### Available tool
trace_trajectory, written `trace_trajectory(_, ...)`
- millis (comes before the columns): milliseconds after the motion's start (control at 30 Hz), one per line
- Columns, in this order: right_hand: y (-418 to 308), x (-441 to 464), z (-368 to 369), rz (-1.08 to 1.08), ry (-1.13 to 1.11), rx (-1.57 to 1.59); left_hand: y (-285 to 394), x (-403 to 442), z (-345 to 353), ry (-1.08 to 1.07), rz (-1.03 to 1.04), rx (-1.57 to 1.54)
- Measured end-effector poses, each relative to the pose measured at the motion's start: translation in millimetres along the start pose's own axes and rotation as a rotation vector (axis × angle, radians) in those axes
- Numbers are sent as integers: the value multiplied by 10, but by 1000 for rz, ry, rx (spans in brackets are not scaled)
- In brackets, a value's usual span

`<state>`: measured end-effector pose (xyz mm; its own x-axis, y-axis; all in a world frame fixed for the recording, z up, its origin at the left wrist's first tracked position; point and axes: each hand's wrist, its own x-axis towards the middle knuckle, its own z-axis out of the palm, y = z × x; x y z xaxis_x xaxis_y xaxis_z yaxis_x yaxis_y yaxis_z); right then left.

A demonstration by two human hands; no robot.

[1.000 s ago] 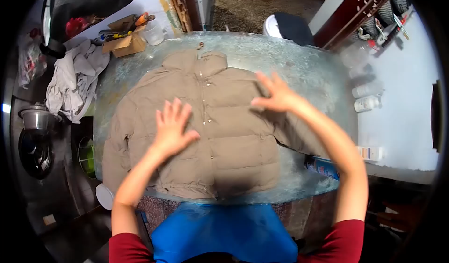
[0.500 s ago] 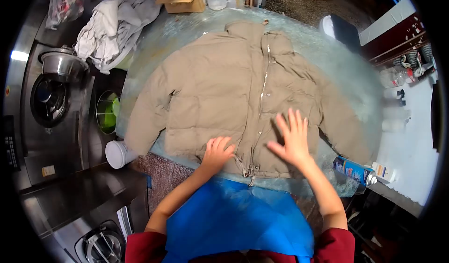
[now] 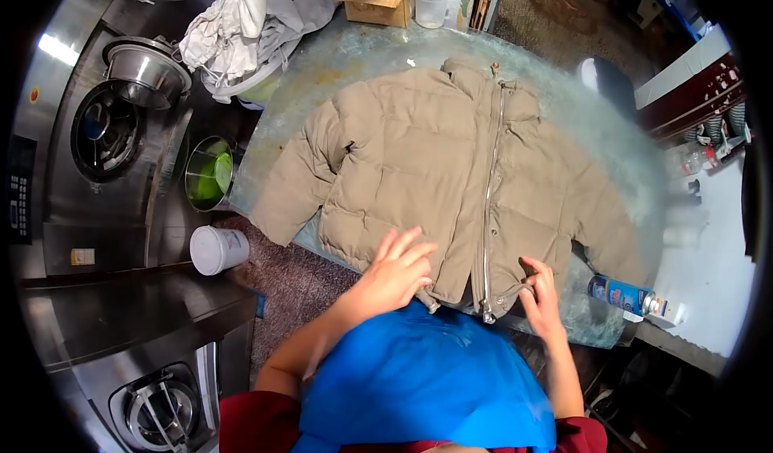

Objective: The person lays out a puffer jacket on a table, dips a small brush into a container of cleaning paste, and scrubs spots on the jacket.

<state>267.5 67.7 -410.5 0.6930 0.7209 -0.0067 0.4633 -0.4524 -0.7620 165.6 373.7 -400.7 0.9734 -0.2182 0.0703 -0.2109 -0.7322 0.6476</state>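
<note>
A tan puffer jacket (image 3: 411, 163) lies front up on the glassy tabletop (image 3: 596, 316), collar away from me. Its front zipper (image 3: 489, 211) runs down to the hem, where the two front edges are slightly apart. My left hand (image 3: 396, 274) rests at the hem left of the zipper, fingers spread, with a drawcord end (image 3: 427, 300) beside it. My right hand (image 3: 543, 300) is at the hem right of the zipper, its curled fingers and thumb pinching the edge. A blue apron (image 3: 427, 380) is right below the hem.
A blue spray can (image 3: 620, 294) lies at the table's right edge. Back left are a cardboard box (image 3: 374, 8), a clear cup (image 3: 431, 8) and pale cloths (image 3: 250, 30) in a basin. A white bucket (image 3: 217, 250) and steel pot (image 3: 146, 74) stand left.
The view has shifted, placing the jacket lower and nearer me. Both hands have come down from the jacket's body to its hem, and the right fingers have curled onto the edge.
</note>
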Motion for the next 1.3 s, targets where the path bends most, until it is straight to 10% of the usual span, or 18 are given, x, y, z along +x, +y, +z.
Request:
trace_trajectory(167,-140,-66,584,-1,-300,-200,-275,-259,579,-45,-127,-403)
trace_trajectory(300,-73,141,654,-35,-104,-320,-848,-417,0,507,-395,252)
trace_trajectory(400,-213,545,819,-158,-178,-412,-1274,-711,-483,186,-981,651)
trace_trajectory(600,-161,1194,1297,-272,-455,-754,-2393,-965,-1787,186,-411,1282)
trace_trajectory(767,-125,1291,1364,-40,-423,-744,-2220,-460,-3124,761,-723,1536)
trace_trajectory(1067,-448,1012,1481,2,-309,-459,-1847,335,-1009,250,-160,490)
trace_trajectory(1300,-707,549,1742,50,-639,-412,-2360,594,-306,-100,-170,446)
